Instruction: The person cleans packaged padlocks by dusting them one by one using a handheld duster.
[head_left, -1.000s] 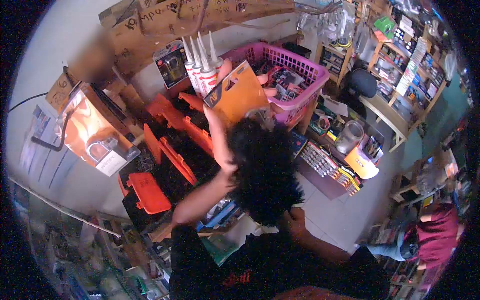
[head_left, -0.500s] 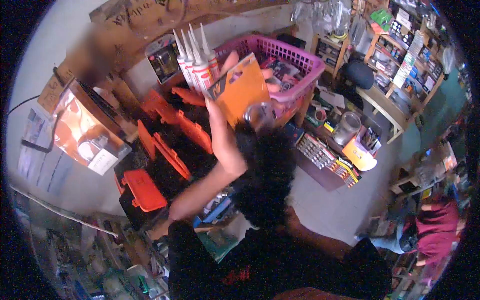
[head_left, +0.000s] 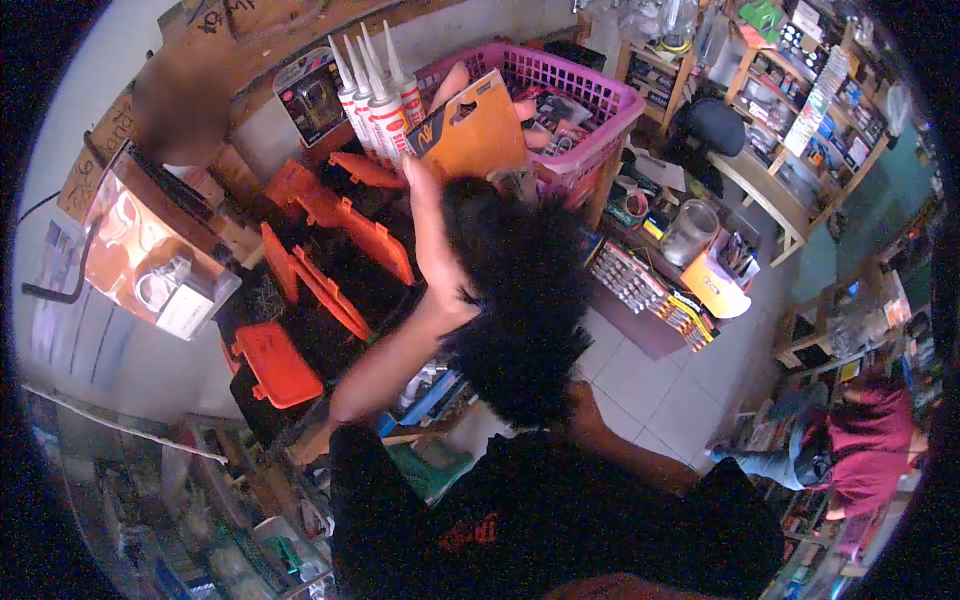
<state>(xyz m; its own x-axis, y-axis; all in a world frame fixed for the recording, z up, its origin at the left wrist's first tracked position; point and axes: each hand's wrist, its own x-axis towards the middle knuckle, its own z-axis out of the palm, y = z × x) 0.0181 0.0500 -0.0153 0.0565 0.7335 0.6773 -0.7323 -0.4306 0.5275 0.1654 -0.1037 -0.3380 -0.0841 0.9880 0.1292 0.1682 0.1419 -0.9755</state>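
My left hand (head_left: 425, 200) is wrapped around an orange cardboard-backed package (head_left: 475, 135) with a hanging hole. The thumb lies along its left edge, and fingertips show beyond its right edge. Dark hair (head_left: 515, 300) covers the lower end of the package, where some clear plastic (head_left: 515, 185) shows. My right hand is out of sight behind the hair; only part of that arm shows. Just left of the package stand several white sealant tubes (head_left: 375, 105) with long nozzles. Behind it on the right is a pink plastic basket (head_left: 610, 105) holding small packaged goods.
Orange-lidded black cases (head_left: 285, 365) lie to the left, with a clear bag holding a white item (head_left: 165, 280) beyond them. A glass jar (head_left: 690, 232) and boxed goods (head_left: 640, 290) sit at right. Farther off are stocked shelves (head_left: 800, 120) and a person in a maroon shirt (head_left: 870, 445).
The package and my left hand appear slightly higher and further left, along with the whole scene. The hair now covers more of the package's lower end. My left hand keeps its hold.
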